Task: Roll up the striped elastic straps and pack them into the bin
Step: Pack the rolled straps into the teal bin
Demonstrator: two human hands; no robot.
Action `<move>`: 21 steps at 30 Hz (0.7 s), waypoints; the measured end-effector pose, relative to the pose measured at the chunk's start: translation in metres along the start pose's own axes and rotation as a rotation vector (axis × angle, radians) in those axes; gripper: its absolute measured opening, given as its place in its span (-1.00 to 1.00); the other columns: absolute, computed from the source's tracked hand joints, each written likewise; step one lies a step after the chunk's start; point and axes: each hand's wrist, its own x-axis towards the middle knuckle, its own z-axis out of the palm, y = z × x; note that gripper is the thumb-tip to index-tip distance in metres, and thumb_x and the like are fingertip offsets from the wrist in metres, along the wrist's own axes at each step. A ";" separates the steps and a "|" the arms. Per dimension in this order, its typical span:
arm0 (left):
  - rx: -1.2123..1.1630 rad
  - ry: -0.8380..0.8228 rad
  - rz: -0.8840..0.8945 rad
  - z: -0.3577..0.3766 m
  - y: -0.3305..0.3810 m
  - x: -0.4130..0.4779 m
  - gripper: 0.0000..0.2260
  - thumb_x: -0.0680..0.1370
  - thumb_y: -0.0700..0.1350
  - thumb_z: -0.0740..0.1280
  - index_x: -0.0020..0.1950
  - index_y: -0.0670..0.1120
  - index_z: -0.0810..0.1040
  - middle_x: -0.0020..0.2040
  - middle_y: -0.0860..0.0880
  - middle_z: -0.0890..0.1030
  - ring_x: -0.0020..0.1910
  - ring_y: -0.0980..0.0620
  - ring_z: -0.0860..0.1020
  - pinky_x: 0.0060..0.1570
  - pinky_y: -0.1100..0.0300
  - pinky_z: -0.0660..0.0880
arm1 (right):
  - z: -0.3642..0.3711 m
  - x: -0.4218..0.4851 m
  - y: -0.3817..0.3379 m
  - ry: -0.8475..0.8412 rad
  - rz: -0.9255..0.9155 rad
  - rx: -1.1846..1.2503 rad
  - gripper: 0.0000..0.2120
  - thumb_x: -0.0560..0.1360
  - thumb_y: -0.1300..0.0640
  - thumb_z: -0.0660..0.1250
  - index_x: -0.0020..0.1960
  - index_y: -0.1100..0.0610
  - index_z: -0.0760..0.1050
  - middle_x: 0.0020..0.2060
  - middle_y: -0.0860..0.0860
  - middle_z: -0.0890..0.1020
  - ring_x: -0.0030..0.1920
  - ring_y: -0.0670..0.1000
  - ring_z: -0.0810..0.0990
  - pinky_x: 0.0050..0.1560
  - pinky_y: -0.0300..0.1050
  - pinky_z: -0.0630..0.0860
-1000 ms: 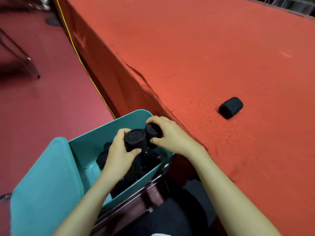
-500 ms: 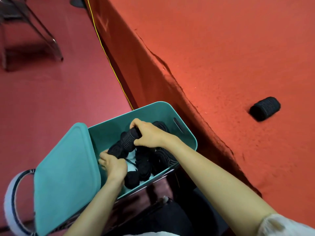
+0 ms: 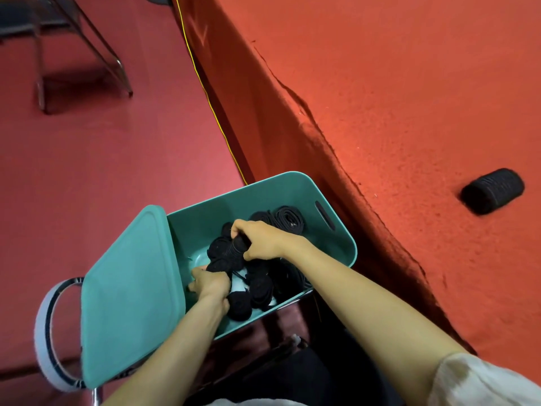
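Head view: we are gripping a rolled strap (image 3: 234, 249) with our right hand (image 3: 263, 240) inside the bin (image 3: 202, 224) at lower centre. Our left hand (image 3: 209, 284) is reaching among packed rolls (image 3: 260, 288), grip unclear. A spare roll (image 3: 493, 194) is lying at right on the table (image 3: 409, 83), nearer our right hand, axis slanting upper-right.

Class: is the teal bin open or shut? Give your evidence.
Open. The bin has its lid off, leaning beside it, and rolled straps show inside.

Red-clothed table (image 3: 395, 83), one rolled black strap (image 3: 493, 195) lying on its top, red floor (image 3: 117, 171) beside
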 end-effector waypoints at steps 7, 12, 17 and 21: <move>0.474 -0.157 0.174 0.004 -0.001 0.000 -0.58 0.50 -0.35 0.23 0.32 -0.24 0.20 0.32 -0.25 0.20 0.17 -0.24 0.39 0.12 -0.02 0.40 | 0.004 0.006 0.002 -0.014 -0.048 -0.071 -0.59 0.38 0.34 0.39 0.18 0.15 0.37 0.07 0.13 0.49 -0.02 0.08 0.42 -0.11 -0.10 0.31; 0.440 -0.030 0.162 0.005 0.007 -0.002 -0.68 0.51 -0.36 0.14 0.25 -0.19 0.29 0.32 -0.23 0.13 0.28 -0.19 0.18 0.12 0.05 0.29 | 0.005 0.008 0.002 -0.019 -0.106 -0.149 -0.58 0.39 0.35 0.39 0.19 0.13 0.40 0.06 0.13 0.47 0.03 0.12 0.45 -0.01 -0.03 0.40; 0.343 0.040 0.120 0.004 0.006 0.001 -0.62 0.49 -0.42 0.16 0.27 -0.18 0.25 0.36 -0.24 0.15 0.28 -0.22 0.21 0.03 0.09 0.26 | 0.009 0.010 -0.002 -0.051 -0.152 -0.234 -0.56 0.39 0.34 0.39 0.23 0.13 0.42 0.09 0.13 0.45 0.06 0.16 0.47 0.06 0.06 0.46; 0.324 0.051 0.143 0.005 0.006 0.006 -0.63 0.49 -0.42 0.16 0.26 -0.17 0.27 0.36 -0.25 0.16 0.26 -0.24 0.24 0.01 0.12 0.25 | 0.010 0.011 -0.001 -0.045 -0.159 -0.251 -0.53 0.38 0.32 0.42 0.25 0.12 0.43 0.10 0.12 0.45 0.08 0.15 0.48 0.09 0.06 0.46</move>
